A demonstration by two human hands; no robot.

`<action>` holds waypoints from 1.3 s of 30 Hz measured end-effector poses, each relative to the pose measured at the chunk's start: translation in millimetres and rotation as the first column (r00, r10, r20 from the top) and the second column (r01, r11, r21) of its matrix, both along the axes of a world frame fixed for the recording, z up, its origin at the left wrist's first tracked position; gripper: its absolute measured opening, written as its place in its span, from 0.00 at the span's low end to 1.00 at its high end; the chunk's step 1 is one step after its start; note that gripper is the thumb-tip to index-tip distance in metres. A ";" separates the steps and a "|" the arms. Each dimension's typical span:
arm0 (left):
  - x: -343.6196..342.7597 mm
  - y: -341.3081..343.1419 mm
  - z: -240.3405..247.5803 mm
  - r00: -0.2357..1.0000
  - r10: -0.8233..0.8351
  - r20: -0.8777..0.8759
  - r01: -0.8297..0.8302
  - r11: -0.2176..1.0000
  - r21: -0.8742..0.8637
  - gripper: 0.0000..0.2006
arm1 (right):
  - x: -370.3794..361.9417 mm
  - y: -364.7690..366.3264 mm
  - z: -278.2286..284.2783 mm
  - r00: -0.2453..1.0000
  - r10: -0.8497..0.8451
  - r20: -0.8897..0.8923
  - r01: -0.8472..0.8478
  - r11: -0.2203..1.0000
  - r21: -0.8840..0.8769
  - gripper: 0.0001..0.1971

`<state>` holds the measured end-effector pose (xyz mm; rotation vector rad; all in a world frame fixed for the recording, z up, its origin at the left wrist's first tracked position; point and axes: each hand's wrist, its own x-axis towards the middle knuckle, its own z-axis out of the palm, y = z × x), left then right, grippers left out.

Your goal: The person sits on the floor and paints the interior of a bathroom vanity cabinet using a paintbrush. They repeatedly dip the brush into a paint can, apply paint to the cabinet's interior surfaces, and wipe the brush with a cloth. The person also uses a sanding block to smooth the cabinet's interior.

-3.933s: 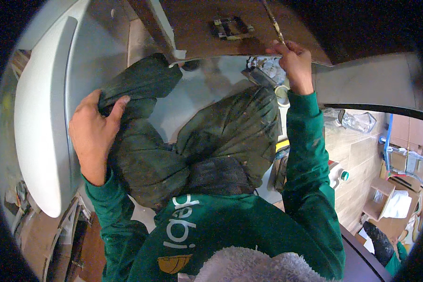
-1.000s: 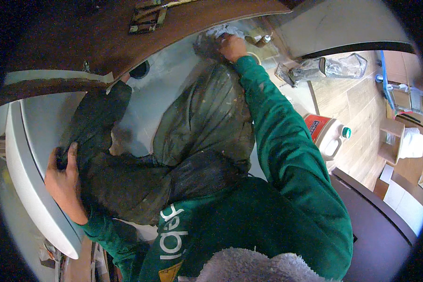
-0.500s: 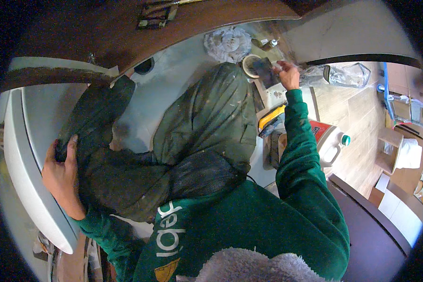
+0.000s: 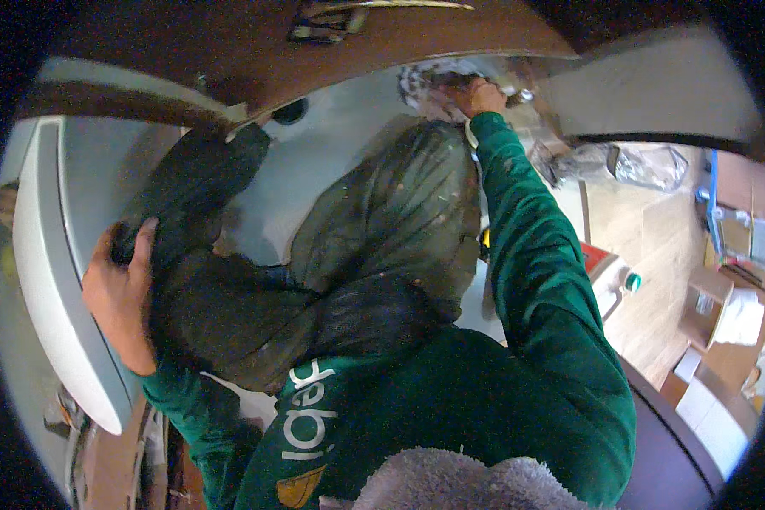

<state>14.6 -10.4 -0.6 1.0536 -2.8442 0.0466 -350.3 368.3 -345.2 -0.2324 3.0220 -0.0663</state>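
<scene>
Left arm (image 4: 197, 429): bent at the elbow, the forearm angled up to the left hand.
Left hand (image 4: 121, 293): back up, thumb parted from the fingers, laid open over the trousers (image 4: 365, 204).
White panel (image 4: 59, 280): just left of the left hand.
Right arm (image 4: 540, 246): reaching well forward, the elbow only slightly bent.
Jug (image 4: 608, 276): right of that forearm, nearer the body than the right hand.
Right hand (image 4: 486, 96): low at the white bundle's right side; fingers blurred, so its grip cannot be told.
White bundle (image 4: 413, 87): crumpled, just left of the right hand.
Clear plastic (image 4: 650, 166): right of the right hand.
Brown panel (image 4: 450, 42): beyond both hands.
</scene>
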 end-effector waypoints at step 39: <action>-6.7 121.2 -140.1 0.759 0.486 -0.432 0.385 0.200 0.901 0.12 | 283.9 -140.3 193.2 0.902 0.319 0.290 0.299 0.023 -0.954 0.18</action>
